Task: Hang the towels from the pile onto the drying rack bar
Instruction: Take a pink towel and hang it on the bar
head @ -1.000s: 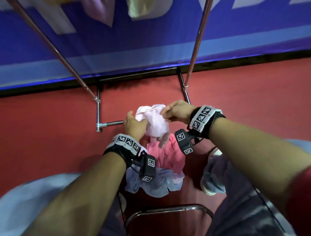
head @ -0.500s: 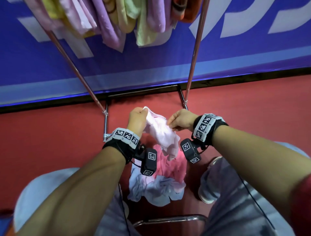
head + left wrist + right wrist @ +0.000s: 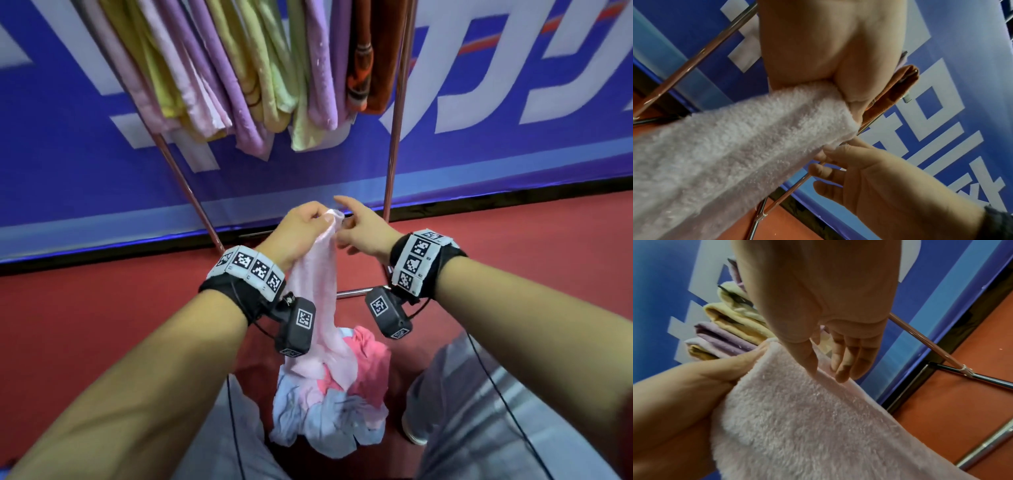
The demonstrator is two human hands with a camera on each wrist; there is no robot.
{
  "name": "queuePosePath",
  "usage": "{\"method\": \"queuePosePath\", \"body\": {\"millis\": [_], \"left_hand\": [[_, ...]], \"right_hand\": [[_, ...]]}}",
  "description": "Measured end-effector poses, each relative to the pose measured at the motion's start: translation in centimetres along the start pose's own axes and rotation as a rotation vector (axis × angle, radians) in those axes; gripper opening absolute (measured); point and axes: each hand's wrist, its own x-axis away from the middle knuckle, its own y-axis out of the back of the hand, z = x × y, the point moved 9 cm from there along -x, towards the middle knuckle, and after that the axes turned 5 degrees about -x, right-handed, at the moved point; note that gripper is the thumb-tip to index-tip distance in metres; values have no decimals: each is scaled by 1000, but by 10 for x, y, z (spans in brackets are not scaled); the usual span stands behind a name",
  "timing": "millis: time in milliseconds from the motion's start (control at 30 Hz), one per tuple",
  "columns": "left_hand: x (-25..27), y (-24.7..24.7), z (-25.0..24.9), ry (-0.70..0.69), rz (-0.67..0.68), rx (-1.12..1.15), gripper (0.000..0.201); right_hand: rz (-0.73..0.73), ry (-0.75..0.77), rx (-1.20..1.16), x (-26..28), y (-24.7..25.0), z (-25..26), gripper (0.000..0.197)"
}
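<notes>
A pale pink towel (image 3: 318,291) hangs long from my left hand (image 3: 305,222), which grips its top corner in a fist; its lower end still touches the pile (image 3: 342,404) of pink and light blue towels on the floor. My right hand (image 3: 359,229) is just right of that corner, fingers straight and spread. In the right wrist view its thumb and fingertips (image 3: 840,374) rest against the pink towel's (image 3: 797,426) edge. Several hung towels (image 3: 257,68) in pink, yellow, purple and orange drape above; the rack bar itself is out of frame.
The rack's two slanted uprights (image 3: 394,137) run down to base bars (image 3: 352,293) on the red floor. A blue banner wall (image 3: 513,154) stands behind. My legs and a shoe (image 3: 414,431) flank the pile, with a cable running along each leg.
Both hands have risen with the pale pink towel, pulling it up off the pile until it hangs long. My right hand's pinch has loosened to straight fingers. The view has tilted up to the hung towels.
</notes>
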Motion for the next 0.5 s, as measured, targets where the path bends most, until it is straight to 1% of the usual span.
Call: {"method": "queuePosePath", "body": {"millis": [33, 67, 100, 167, 200, 267, 300, 400, 500], "left_hand": [[2, 4, -5, -16, 12, -14, 17], [4, 8, -10, -30, 24, -39, 15], [5, 12, -15, -43, 32, -69, 14], [8, 21, -23, -71, 40, -126, 14], [9, 26, -28, -88, 40, -139, 14], [13, 40, -37, -117, 21, -158, 15], [16, 48, -41, -126, -2, -174, 14], [23, 72, -52, -164, -63, -225, 11], [27, 88, -61, -188, -66, -271, 17]], "right_hand": [[8, 45, 32, 1, 0, 9, 74], [15, 98, 74, 4, 0, 21, 68], [19, 168, 140, 5, -1, 31, 54], [33, 240, 305, 9, -6, 49, 9], [35, 250, 373, 11, -6, 55, 11], [36, 240, 450, 14, -5, 68, 32], [18, 235, 465, 14, 0, 75, 37], [-47, 237, 505, 19, 15, 102, 32], [-80, 306, 516, 25, 23, 129, 35]]}}
